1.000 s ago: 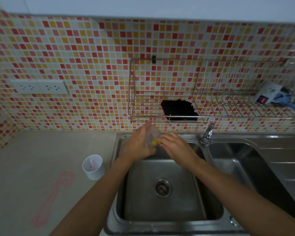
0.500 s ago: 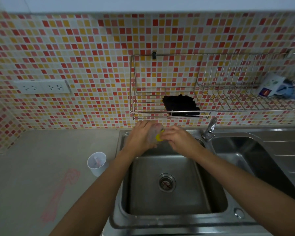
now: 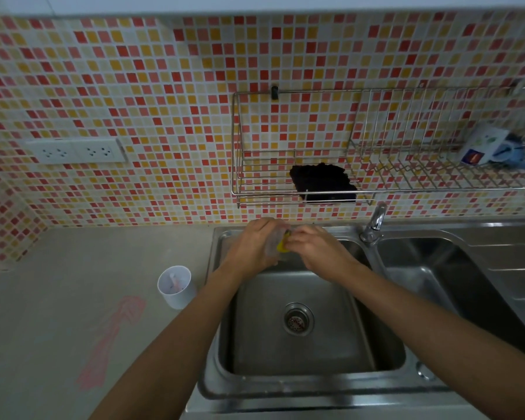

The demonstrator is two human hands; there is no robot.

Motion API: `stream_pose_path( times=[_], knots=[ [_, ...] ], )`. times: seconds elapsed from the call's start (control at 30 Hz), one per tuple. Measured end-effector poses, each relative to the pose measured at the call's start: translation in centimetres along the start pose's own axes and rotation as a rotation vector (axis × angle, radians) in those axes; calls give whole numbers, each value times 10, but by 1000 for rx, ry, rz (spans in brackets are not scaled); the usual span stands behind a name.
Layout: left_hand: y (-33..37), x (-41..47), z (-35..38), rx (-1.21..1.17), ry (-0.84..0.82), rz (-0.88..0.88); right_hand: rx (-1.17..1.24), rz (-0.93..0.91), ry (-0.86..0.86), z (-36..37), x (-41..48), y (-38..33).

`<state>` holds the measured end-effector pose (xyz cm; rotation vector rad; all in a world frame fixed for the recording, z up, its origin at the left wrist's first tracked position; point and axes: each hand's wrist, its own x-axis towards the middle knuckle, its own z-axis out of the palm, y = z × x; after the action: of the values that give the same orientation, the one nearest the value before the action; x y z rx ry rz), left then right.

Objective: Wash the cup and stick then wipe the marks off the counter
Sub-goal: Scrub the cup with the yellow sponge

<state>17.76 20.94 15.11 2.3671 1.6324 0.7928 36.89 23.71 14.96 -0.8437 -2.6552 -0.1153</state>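
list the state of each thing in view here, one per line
clear cup: held over the sink
left hand: gripping the clear cup
right hand: pressing a yellow sponge at the cup
white cup: upright on the counter
pink marks: not wiped
tap: no water visible

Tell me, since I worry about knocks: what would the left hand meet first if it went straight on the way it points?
Likely the right hand, which it faces across the clear cup and yellow sponge; depth is unclear.
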Motion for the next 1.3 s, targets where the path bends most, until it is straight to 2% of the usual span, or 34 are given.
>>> stream_pose_path(
  times=[0.1, 0.17, 0.23, 0.3, 0.37, 0.5, 0.57, 0.73, 0.9, 1.03, 1.2, 1.3],
  knots=[
    [1, 0, -1, -21, 6, 10, -56, 32, 61, 5, -3, -3],
    [0, -2, -2, -30, -11, -11, 145, 157, 120, 12, -7, -16],
    [-1, -4, -2, -30, -19, -24, 470, 372, 122, 12, -8, -30],
    [-2, -5, -3, -34, -14, -34, 623, 471, 105, 9, -8, -31],
    [1, -6, -4, -42, -13, -37, 539, 368, 56, 4, -10, -22],
    [7, -1, -7, -51, -48, -46, 193, 91, -20, -7, -8, 1],
    [7, 2, -6, -57, -49, -56, 181, 88, 17, -9, -9, 2],
    [1, -2, -4, -68, -68, -83, 395, 209, 18, -3, -16, -14],
    [4, -4, -3, -92, -66, -69, 70, 55, -53, -4, -21, -3],
    [8, -2, -2, -155, -60, -90, 15, 45, 20, -5, -14, -4],
    [12, -2, -1, -156, 45, -143, 90, 54, 122, -11, -7, -7],
    [11, -2, 4, -109, 166, -153, 135, 55, 97, -14, -4, -10]
  ],
)
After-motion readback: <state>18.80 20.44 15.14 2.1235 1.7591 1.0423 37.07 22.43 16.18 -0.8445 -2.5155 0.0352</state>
